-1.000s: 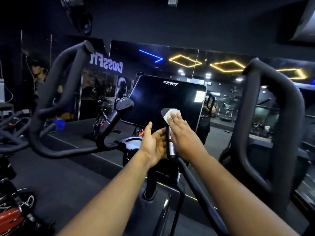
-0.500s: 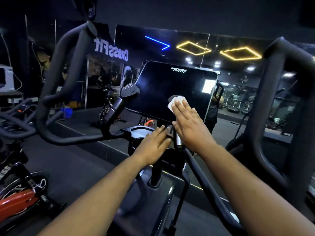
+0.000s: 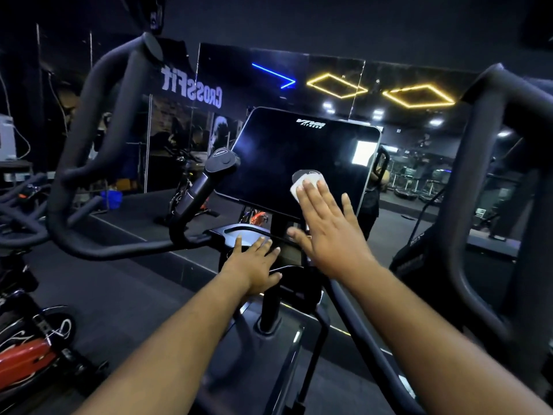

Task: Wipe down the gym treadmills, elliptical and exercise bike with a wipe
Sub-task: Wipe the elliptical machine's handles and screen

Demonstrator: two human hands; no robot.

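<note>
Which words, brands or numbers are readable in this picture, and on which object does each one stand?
"VIVA": top of the black console screen, white logo; letters blurred, so uncertain.
"FITNESS": small line under that logo; barely legible.
"CrossFit": seen mirrored in the wall mirror.
Small mark on the round handle cap: too small to read.
No numbers are readable.

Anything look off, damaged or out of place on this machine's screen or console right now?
Nothing stands out. The right hand presses the white wipe flat against the dark screen; the left hand rests on the console below. No cracks or spills show.
</note>
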